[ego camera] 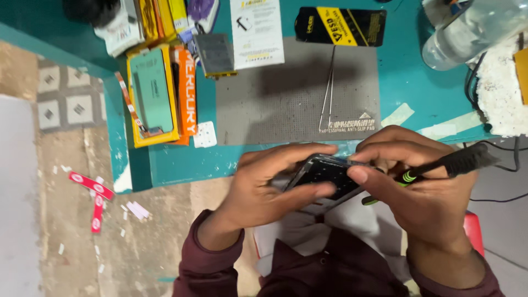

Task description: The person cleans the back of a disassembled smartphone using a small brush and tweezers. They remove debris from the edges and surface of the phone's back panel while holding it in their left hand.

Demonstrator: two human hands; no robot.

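Gripping an opened phone (324, 176) steady in our left hand (264, 190), our right hand (418, 187) clamps a screwdriver (440, 165) above the desk (423, 104).

Even, fairly bright light is falling from above. A soft shadow is darkening the grey mat (286, 93); edges are blurring slightly

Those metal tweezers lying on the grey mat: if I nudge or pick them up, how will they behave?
The tweezers look thin and long, so probably light and springy rather than rigid. They lie flat on the textured grey mat, so they likely won't roll, and should slide little. Their fine tips look easy to bend. Both hands are busy: left hand and right hand hold the phone.
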